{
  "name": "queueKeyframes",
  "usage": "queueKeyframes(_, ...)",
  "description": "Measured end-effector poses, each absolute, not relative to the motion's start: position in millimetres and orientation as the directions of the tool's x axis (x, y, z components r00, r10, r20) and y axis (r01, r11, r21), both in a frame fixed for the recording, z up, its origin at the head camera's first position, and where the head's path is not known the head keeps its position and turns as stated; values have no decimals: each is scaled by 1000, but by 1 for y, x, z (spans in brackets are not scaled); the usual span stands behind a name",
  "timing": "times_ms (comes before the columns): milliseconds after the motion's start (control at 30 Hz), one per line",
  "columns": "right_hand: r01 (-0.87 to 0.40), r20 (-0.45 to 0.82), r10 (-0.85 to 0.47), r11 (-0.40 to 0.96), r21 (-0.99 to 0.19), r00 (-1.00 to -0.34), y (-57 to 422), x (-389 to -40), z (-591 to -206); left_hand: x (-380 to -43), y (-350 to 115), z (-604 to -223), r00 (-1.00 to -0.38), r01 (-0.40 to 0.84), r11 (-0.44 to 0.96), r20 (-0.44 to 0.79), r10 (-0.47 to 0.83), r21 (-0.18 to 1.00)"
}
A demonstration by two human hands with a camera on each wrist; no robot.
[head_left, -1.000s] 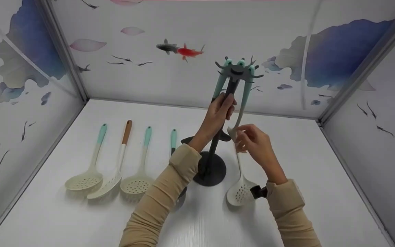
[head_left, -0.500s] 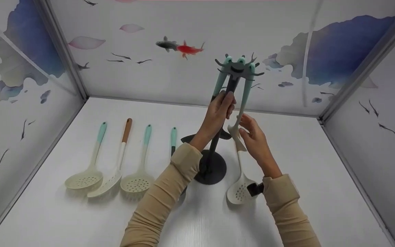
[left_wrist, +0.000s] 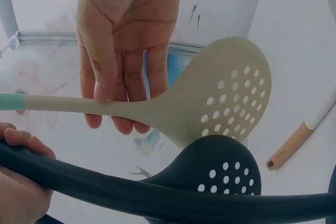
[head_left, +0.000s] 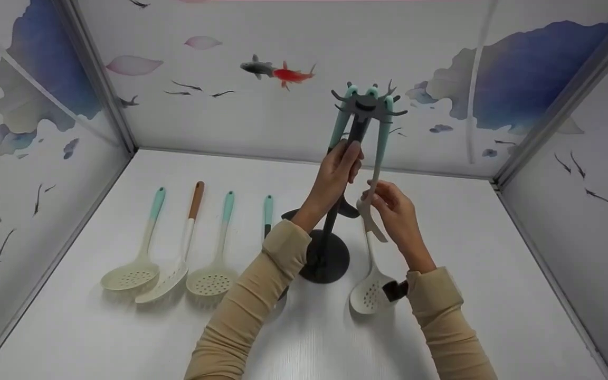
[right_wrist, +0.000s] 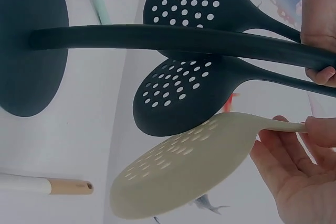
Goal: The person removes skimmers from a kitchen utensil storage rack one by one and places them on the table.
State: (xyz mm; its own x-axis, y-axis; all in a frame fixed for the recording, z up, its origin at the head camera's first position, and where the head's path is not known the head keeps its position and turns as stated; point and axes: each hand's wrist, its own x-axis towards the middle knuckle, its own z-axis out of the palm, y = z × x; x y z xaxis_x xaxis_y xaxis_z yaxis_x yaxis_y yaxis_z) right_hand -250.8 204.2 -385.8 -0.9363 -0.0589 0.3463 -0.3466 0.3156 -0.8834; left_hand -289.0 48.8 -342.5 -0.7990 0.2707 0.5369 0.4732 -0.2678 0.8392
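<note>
My left hand [head_left: 335, 171] grips the dark pole of an upright utensil stand [head_left: 326, 258] with a round base and a hooked top. From its hooks hang a cream skimmer [left_wrist: 231, 87] with a mint handle and two black skimmers [right_wrist: 184, 3]. Thumb and fingers of my right hand [head_left: 396, 214] pinch the cream skimmer where handle meets head. Its perforated head hangs below my fingers, beside the pole. In the right wrist view the cream head lies close to the nearer black skimmer; whether they touch I cannot tell.
Left on the white table [head_left: 494, 316] lie several utensils, including a skimmer with a brown handle [head_left: 196, 200]. One is partly behind my left sleeve. Another cream skimmer [head_left: 370, 295] lies to the right of the base. Printed panels [head_left: 203, 116] enclose the table's back and sides.
My right hand has loosened from the cream skimmer's head, moved up and pinched its neck. The skimmer has swung slightly right and turned. My left hand keeps its grip on the pole.
</note>
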Motion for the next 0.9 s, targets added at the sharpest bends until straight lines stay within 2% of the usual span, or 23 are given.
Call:
queueKeyframes(267,-349,354,-36,291,-891,-935,207,-249,-384,-288,48,-340,-814,448,-254,509,280,857)
queueKeyframes(533,-349,355,-33,286,-892,-934,207,-245,-379,-269,42,-323,-809,457,-247,515,283,854)
queueKeyframes(733,-313,322,-24,311,-897,-947,199,-230,-356,-282,45,-340,-792,494,-252,550,265,832)
queueKeyframes(900,-293,309,-1,324,-900,-951,201,-228,-355,-288,47,-347,-778,513,-256,569,266,820)
